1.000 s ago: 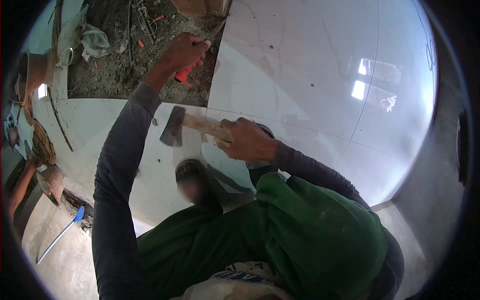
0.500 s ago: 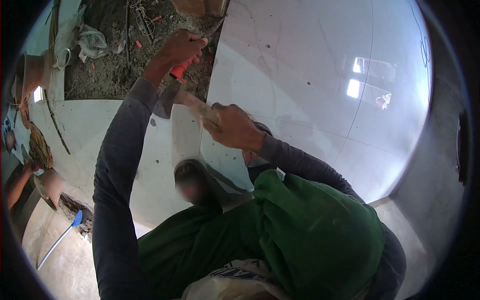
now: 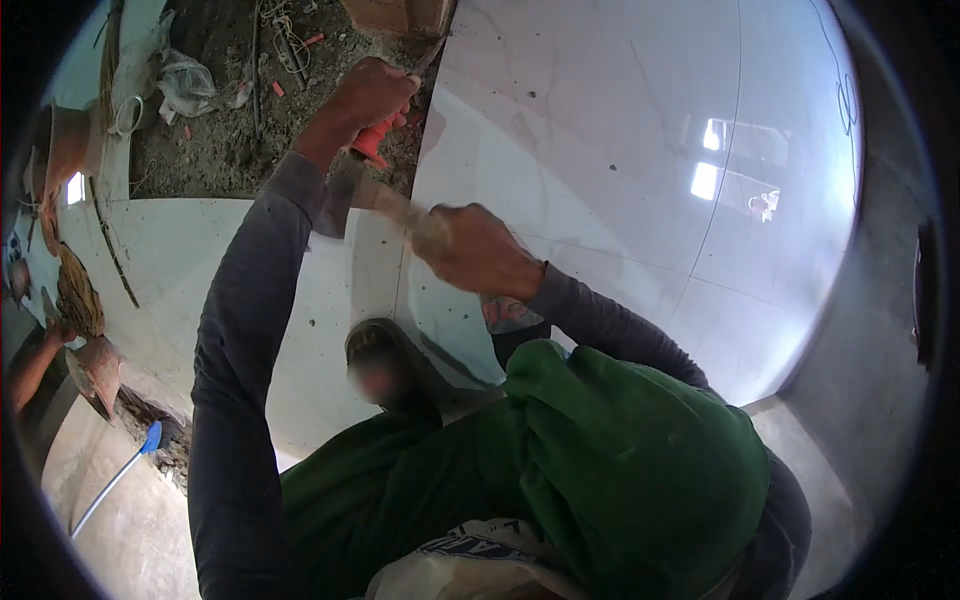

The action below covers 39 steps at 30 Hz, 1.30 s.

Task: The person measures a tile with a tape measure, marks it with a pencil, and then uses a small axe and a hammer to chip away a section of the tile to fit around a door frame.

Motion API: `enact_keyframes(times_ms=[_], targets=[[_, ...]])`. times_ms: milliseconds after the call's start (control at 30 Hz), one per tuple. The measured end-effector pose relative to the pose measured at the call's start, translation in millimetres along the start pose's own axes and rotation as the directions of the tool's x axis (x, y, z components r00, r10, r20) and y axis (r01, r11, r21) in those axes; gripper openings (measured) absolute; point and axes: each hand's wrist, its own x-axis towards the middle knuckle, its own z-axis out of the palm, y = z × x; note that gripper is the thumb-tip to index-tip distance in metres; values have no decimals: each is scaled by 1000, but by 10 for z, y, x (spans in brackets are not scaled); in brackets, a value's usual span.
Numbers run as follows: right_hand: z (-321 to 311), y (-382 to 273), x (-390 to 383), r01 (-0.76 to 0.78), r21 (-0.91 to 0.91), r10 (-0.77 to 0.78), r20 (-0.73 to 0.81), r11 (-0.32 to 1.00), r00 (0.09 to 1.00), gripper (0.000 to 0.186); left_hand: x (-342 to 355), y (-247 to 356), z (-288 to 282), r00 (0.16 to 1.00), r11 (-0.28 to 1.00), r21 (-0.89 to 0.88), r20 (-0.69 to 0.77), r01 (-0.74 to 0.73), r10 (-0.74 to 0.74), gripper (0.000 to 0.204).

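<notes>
My left hand (image 3: 368, 98) is closed around a red-handled tool (image 3: 371, 140). Its thin metal end pokes out past my fingers toward the corner of the white tile; the full shape of that end is hidden. Wrapped round a wooden handle is my right hand (image 3: 478, 245), lower and to the right. That handle belongs to a hammer (image 3: 398, 208), smeared by motion, whose greyish head (image 3: 338, 198) is close beside the butt of the red handle. Whether the two touch, I cannot tell. Below the left hand lies a patch of bare soil (image 3: 215, 150) bordered by white floor tiles (image 3: 580, 120).
A reddish-brown block (image 3: 395, 14) stands at the soil's far edge. Crumpled clear plastic (image 3: 187, 82), rods and string lie on the soil. Small crumbs dot the tiles. Another person's arm (image 3: 35, 365) shows at the far left, above a blue-headed stick (image 3: 152, 438).
My left hand has shifted slightly right with the red-handled tool. My right hand has moved a little to the right, and the hammer with it. Both grips are the same.
</notes>
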Motion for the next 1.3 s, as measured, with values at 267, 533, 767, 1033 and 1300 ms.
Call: enact_keyframes(times_ms=[267, 533, 767, 1033, 1300], targets=[[67, -13, -187, -17, -38, 22, 142, 999, 990, 47, -6, -142, -72, 999, 998, 52, 22, -44, 43, 39], [155, 8, -72, 1, 17, -2, 21, 1000, 1000, 48, 146, 12, -314, 984, 985, 148, 163, -90, 65, 35], [131, -114, 144, 144, -24, -143, 53, 989, 988, 42, 254, 139, -360, 952, 980, 198, 299, 9, -70, 37], [183, -408, 145, 134, 42, -138, 114, 990, 984, 39, 276, 15, -375, 973, 981, 196, 224, 5, -50, 34], [54, -257, 232, 148, 124, -148, -15, 981, 989, 38, 306, -61, -424, 950, 983, 174, 312, -61, 4, 32]])
